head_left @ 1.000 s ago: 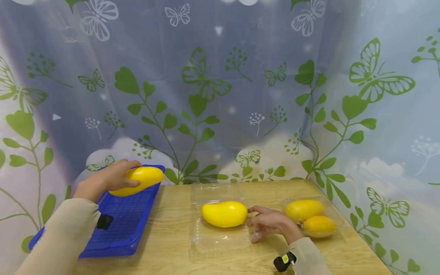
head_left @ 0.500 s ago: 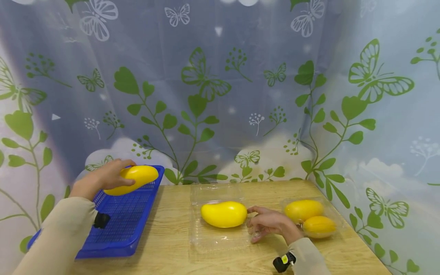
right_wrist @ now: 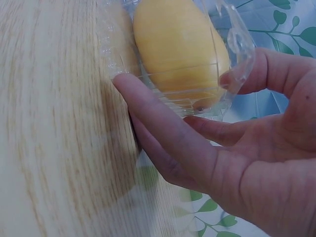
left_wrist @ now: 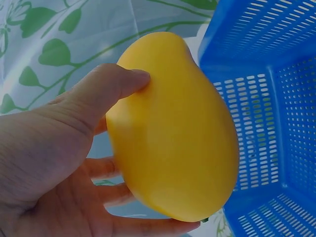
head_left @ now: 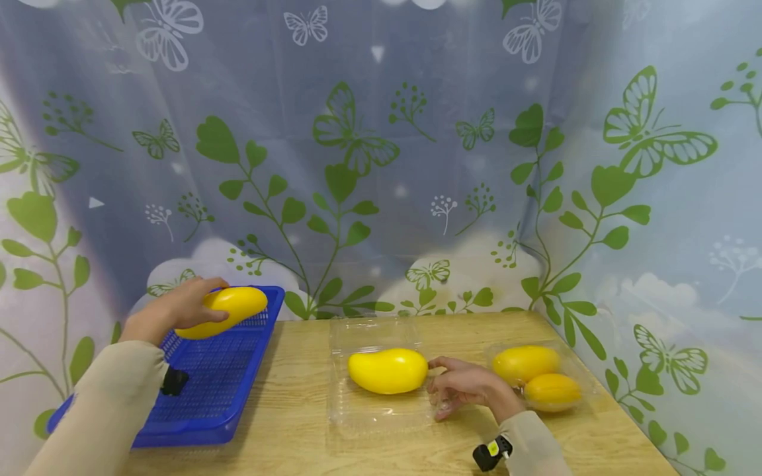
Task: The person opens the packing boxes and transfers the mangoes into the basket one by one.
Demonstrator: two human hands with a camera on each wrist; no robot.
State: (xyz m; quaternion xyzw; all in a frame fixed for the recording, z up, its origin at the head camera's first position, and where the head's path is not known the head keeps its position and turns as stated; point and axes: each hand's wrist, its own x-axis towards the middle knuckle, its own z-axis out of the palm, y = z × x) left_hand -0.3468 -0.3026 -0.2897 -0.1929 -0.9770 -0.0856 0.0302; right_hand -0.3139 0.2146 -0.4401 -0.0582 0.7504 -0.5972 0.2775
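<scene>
A: Left hand [head_left: 184,307]?

B: Pinching a mango [head_left: 238,309], thumb on one side, fingers spread along the other. Fruit tilts slightly, its far end higher.

A: Position?

B: Over the rear part of the blue basket [head_left: 205,370], at the left end of the desk [head_left: 292,410]. Whether it touches the basket, cannot tell.

A: And the right hand [head_left: 473,385]?

B: Fingers bent around the right side of a clear box [head_left: 381,420], holding it by the wall; one fingertip shows through the plastic in the right wrist view. The box is open, mid-desk, its lid lying toward the rear edge.

A: Contents?

B: One boxed mango [head_left: 388,371], lying crosswise.

A: Anything farther right?

B: A second box [head_left: 577,357] near the desk's right edge, two yellow fruits [head_left: 526,362] inside. Leaf-and-butterfly cloth [head_left: 387,205] hangs behind the rear edge.
</scene>
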